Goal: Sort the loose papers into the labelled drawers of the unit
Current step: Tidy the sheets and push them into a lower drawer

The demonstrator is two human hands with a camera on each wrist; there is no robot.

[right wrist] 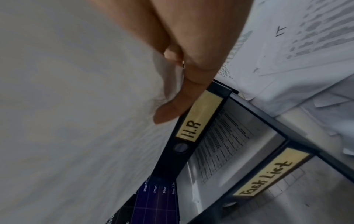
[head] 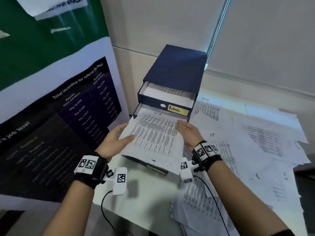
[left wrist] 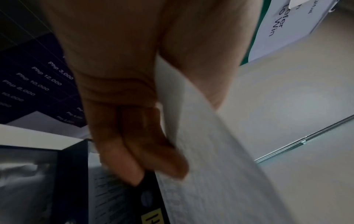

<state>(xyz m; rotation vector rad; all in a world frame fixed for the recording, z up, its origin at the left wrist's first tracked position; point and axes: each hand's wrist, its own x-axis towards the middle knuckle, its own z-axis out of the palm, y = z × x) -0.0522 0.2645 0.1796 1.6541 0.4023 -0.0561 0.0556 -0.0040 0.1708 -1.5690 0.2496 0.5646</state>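
Here we hold a printed sheet (head: 153, 138), marked "HR" by hand at its top edge, over the pulled-out drawers of the dark blue drawer unit (head: 177, 68). Our left hand (head: 113, 140) grips the sheet's left edge: the thumb lies on top of the print and the fingers (left wrist: 153, 151), pressed together, curl beneath the paper. Our right hand (head: 189, 132) rests against the sheet's right edge with its fingers close together; from the right wrist view they lie along the paper, but we cannot tell whether the thumb pinches it. The sheet's far end reaches toward the drawer just under the top one, and its near end hangs over the drawers below.

The top drawer (head: 166, 97) stands partly open with papers inside and bears a yellow label reading "Admin" (head: 178, 110). From the right wrist view, the drawer beneath shows a yellow "H.R" label (right wrist: 199, 116), touching our fingertip, and the next one down a "Task List" label (right wrist: 268, 174); both are drawn out and hold printed pages.

The loose papers (head: 247, 150) lie spread in overlapping layers on the white table (head: 146, 193) to the right of the unit, one marked "IT". A poster (head: 59, 116) with a table of "Php" amounts stands at our left.
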